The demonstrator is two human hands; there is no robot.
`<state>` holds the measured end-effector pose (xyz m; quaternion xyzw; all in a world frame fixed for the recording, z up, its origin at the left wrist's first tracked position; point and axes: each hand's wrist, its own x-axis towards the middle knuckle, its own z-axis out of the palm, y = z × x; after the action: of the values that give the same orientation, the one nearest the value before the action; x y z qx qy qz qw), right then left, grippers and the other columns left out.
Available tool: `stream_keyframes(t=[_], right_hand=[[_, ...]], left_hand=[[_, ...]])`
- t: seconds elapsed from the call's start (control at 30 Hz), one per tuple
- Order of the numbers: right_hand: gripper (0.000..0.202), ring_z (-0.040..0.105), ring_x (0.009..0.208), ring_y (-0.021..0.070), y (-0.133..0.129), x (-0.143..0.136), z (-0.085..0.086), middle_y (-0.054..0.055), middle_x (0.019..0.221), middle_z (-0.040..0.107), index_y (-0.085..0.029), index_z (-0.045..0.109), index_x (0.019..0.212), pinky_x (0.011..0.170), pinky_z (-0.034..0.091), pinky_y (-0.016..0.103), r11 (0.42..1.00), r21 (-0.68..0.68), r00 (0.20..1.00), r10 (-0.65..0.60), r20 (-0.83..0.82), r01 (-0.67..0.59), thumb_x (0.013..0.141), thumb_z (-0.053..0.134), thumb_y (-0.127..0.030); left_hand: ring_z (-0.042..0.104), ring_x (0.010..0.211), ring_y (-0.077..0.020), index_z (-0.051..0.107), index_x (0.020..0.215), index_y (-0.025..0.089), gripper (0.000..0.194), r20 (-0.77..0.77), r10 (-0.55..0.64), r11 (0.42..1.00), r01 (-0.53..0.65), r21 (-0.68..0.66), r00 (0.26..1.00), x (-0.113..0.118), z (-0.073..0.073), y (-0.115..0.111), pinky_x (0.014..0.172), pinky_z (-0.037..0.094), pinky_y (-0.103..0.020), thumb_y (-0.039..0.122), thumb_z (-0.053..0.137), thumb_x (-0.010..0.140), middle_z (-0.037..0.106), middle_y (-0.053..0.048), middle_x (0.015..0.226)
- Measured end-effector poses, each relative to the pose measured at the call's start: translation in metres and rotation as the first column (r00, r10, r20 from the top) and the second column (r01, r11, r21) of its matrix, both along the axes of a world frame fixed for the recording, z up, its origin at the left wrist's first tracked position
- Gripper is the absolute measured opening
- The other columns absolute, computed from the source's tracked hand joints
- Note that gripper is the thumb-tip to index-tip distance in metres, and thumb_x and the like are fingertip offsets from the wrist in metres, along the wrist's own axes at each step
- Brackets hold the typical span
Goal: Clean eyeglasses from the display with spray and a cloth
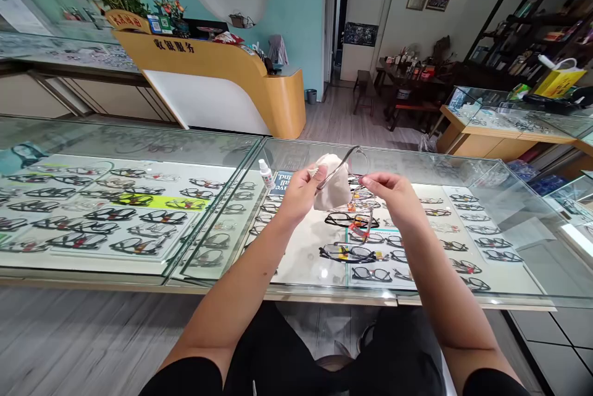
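Note:
My left hand [302, 196] is closed on a beige cleaning cloth [334, 189], which hangs in folds above the glass counter. A thin-framed pair of eyeglasses [359, 150] is raised between my hands, one temple running across the cloth toward my left fingers. Pinched fingers of my right hand [391, 191] hold the eyeglasses near the other side of the frame. Part of the eyeglasses is hidden by the cloth and fingers. A small white spray bottle [265, 173] stands left of my left hand, beside a dark blue printed card [283, 182].
Beneath my hands is the glass display counter [296, 290], with several rows of eyeglasses. Another glass case [178, 271] adjoins it on the left. Beyond stand a yellow cashier desk [285, 96] and a dark wooden table [412, 78]. A yellow bag [559, 82] sits on the right-hand case.

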<state>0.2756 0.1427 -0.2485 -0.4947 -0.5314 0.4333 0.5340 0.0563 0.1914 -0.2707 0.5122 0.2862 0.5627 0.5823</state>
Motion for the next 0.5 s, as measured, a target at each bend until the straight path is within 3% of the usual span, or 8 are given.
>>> stream_keyframes(t=[0.1, 0.27, 0.37, 0.5], right_hand=[[0.032, 0.066, 0.091, 0.0226, 0.002, -0.011, -0.009, 0.005, 0.092, 0.081, -0.025, 0.087, 0.083, 0.09, 0.049, 0.04, 0.995, -0.051, 0.993, 0.086, -0.08, -0.091, 0.073, 0.093, -0.055], [0.036, 0.064, 0.085, 0.0216, -0.003, -0.017, -0.016, 0.005, 0.087, 0.079, -0.024, 0.087, 0.084, 0.087, 0.048, 0.04, 0.989, -0.091, 0.99, 0.112, -0.091, -0.12, 0.071, 0.095, -0.057], [0.036, 0.063, 0.083, 0.0212, -0.004, -0.018, -0.017, 0.004, 0.085, 0.078, -0.024, 0.087, 0.082, 0.086, 0.047, 0.039, 0.985, -0.105, 0.987, 0.126, -0.103, -0.137, 0.071, 0.095, -0.057], [0.034, 0.062, 0.085, 0.0207, -0.003, -0.016, -0.017, 0.004, 0.086, 0.077, -0.023, 0.084, 0.077, 0.087, 0.046, 0.037, 0.979, -0.113, 0.979, 0.157, -0.131, -0.172, 0.07, 0.096, -0.054]], left_hand=[[0.045, 0.061, -0.009, 0.076, 0.09, 0.016, 0.056, -0.124, -0.067, 0.996, 0.074, 0.055, 0.99, 0.001, -0.004, -0.002, 0.057, 0.038, -0.023, 0.071, 0.081, 0.083, 0.058, 0.002, 0.068], [0.045, 0.063, -0.0108, 0.076, 0.09, 0.016, 0.053, -0.238, -0.109, 0.983, 0.14, 0.12, 0.965, 0.001, -0.012, 0.0, 0.059, 0.037, -0.024, 0.069, 0.079, 0.087, 0.058, 0.001, 0.07], [0.051, 0.065, -0.012, 0.077, 0.096, 0.016, 0.052, -0.255, -0.161, 0.982, 0.181, 0.055, 0.953, 0.001, -0.008, -0.002, 0.061, 0.041, -0.025, 0.067, 0.08, 0.087, 0.064, -0.001, 0.074], [0.068, 0.084, -0.0173, 0.079, 0.11, 0.016, 0.052, -0.217, -0.26, 0.965, 0.258, -0.039, 0.941, 0.001, -0.001, -0.004, 0.076, 0.052, -0.027, 0.061, 0.086, 0.083, 0.076, -0.007, 0.097]])
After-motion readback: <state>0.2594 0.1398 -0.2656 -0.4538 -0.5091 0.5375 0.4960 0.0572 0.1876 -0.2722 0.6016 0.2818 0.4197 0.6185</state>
